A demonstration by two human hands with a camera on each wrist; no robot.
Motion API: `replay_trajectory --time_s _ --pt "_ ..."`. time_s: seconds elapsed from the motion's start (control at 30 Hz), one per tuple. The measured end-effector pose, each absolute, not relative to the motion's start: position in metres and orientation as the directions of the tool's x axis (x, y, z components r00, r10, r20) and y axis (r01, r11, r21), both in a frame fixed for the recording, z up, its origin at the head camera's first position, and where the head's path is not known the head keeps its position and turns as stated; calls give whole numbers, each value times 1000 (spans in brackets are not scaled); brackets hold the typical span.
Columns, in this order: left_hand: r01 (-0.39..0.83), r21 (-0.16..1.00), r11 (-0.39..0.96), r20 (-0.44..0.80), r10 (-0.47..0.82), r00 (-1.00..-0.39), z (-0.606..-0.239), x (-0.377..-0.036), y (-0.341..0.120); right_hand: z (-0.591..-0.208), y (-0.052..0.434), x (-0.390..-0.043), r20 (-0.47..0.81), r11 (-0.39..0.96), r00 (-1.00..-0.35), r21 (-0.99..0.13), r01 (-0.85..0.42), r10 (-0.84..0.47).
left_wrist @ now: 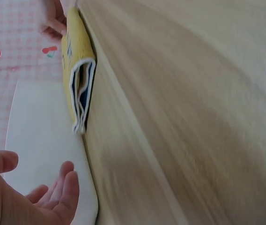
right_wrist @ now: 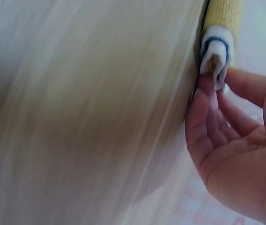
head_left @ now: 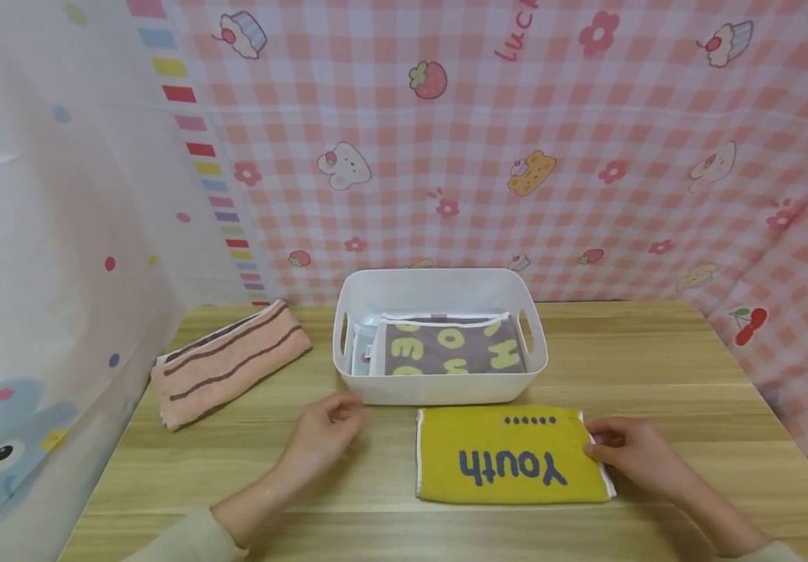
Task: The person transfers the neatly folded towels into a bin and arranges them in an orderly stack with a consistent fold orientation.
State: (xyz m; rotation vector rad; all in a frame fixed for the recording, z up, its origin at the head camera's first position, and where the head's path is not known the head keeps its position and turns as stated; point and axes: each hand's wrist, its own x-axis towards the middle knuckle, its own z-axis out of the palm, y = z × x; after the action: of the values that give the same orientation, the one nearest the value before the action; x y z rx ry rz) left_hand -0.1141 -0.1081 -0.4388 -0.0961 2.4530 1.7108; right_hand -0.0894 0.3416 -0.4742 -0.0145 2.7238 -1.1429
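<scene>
Two hands: right hand (head_left: 631,453) grip pinches yellow towel (head_left: 509,457); left hand (head_left: 322,433) loose, empty, near basket (head_left: 439,386).

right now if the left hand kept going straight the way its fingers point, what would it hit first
Probably the white bin. The left hand hovers open over the table, fingers aimed forward and a bit right at the bin's near wall, with nothing between them. The yellow towel lies off to its right. Depth is hard to judge.
</scene>
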Motion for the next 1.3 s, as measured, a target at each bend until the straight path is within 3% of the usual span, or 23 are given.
replay_trajectory --time_s 0.27,0.6,0.8,1.0,1.3 --pt "-213 930 300 -254 106 -961 -444 -105 -95 -470 318 -88 -229 628 -973 -754 192 24" --pt "-444 874 199 -480 205 -853 -449 -100 -89 -471 292 -84 -380 365 -920 -846 388 97" --pt "-471 870 144 -492 204 -846 -451 -100 -90 -471 283 -82 -432 253 -895 -859 446 113" --pt "-482 864 144 -500 147 -853 -451 -105 -88 -470 274 -81 -461 223 -879 -850 477 124" --pt "-537 843 31 -529 226 -818 -457 -107 -91 -466 261 -84 -497 196 -860 -837 511 118"
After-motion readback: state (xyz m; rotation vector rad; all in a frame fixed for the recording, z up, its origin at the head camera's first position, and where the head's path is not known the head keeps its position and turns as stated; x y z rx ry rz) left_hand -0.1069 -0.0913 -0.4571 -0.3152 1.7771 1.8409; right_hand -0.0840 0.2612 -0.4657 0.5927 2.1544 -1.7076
